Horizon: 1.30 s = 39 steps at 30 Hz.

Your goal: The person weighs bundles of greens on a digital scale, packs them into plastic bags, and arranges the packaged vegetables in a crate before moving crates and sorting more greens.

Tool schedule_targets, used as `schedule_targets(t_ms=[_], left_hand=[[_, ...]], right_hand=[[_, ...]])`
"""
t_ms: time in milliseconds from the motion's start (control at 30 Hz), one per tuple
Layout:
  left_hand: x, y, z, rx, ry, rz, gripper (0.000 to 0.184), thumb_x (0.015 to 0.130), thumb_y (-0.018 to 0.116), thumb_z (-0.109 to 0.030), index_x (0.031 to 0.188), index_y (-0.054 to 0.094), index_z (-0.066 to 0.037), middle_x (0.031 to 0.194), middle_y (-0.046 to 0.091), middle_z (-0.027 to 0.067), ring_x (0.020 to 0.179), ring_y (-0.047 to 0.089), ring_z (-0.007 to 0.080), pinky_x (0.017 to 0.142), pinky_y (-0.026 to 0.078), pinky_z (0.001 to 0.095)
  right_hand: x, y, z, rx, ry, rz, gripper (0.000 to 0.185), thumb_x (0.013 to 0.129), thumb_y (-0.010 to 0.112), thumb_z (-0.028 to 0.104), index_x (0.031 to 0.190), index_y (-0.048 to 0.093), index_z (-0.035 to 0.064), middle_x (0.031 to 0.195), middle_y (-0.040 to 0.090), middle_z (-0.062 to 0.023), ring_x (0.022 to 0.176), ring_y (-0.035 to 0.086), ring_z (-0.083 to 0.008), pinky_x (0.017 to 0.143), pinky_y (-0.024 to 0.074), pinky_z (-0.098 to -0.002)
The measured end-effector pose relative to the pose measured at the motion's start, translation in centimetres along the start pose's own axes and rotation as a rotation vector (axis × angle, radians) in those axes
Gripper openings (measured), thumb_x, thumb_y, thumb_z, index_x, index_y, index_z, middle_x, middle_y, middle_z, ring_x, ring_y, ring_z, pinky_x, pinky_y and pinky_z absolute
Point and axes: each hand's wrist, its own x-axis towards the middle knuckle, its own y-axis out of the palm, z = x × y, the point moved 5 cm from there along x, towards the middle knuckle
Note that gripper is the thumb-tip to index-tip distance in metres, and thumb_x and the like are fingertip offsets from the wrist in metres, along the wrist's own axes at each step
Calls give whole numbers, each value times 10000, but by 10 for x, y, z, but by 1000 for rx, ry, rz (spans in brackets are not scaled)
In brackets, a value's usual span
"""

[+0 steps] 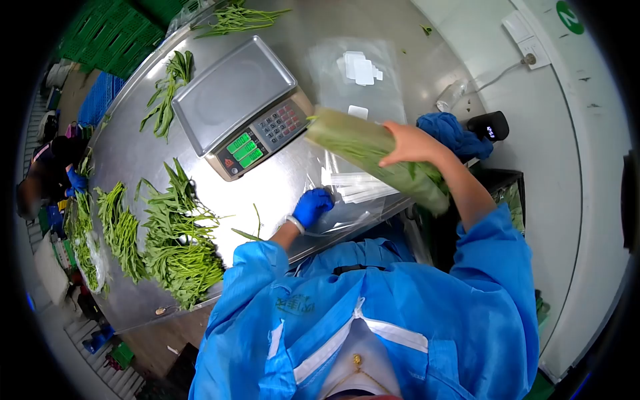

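Observation:
My right hand (pixel 413 144), bare, grips a long clear bag of leafy greens (pixel 363 148). The bag is tilted above the right part of the metal table, close to my body. My left hand (pixel 312 208), in a blue glove, rests with curled fingers at the edge of clear plastic bags (pixel 357 217) near the table's front edge. What its fingers hold, if anything, is hidden. Beside it lies a stack of white strips (pixel 360 187). A digital scale (pixel 243 107) with a bare metal pan and lit green displays stands ahead of my left hand.
Bunches of loose greens (pixel 180 243) lie along the table's left side. Flat clear bags with white labels (pixel 360 69) are at the back. A blue cloth (pixel 453 133) and a small clock (pixel 490 127) stand right. Another person's blue-gloved hand (pixel 77 181) is far left.

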Motion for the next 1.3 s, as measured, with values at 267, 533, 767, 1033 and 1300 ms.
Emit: schedule_targets(t_ms=[267,533,767,1033,1300], left_hand=[[65,22,4,279,68,76,387,563,844,-250,911,700,-161,1035,594,82,961,563,307,827,456,421],[117,17,2,38,2,-156,211,680,772,-206,864,730,-114,950,653,95,889,602,292,762,486,379],[105,51,-4,256,180,118,188,659,774,-209,829,702,-176,985,635,55,939,577,279,808,457,388],[115,36,-26,227,89,-53,115,722,724,-145,826,686,-116,959,636,63,926,575,287,813,462,388],[115,53,15,-184,-217,56,131,716,750,-151,815,706,-78,796,645,83,761,616,282,717,507,359]], right_hand=[[-169,83,-47,1196,241,135,903,651,799,283,1392,370,-6,1276,526,-117,1159,508,-207,1008,389,-335],[-243,177,-47,1459,393,128,972,607,826,395,1374,394,-19,1271,547,-124,1127,549,-216,971,435,-349],[-234,194,-39,1530,409,323,1001,647,801,394,1428,314,1,1315,499,-144,1167,515,-223,998,407,-346],[-227,198,-40,1539,358,355,1012,643,800,415,1425,308,1,1322,483,-157,1175,505,-229,1004,400,-347],[-225,216,-50,1563,360,372,1009,666,775,445,1438,294,8,1345,466,-160,1211,478,-239,1021,383,-351]])
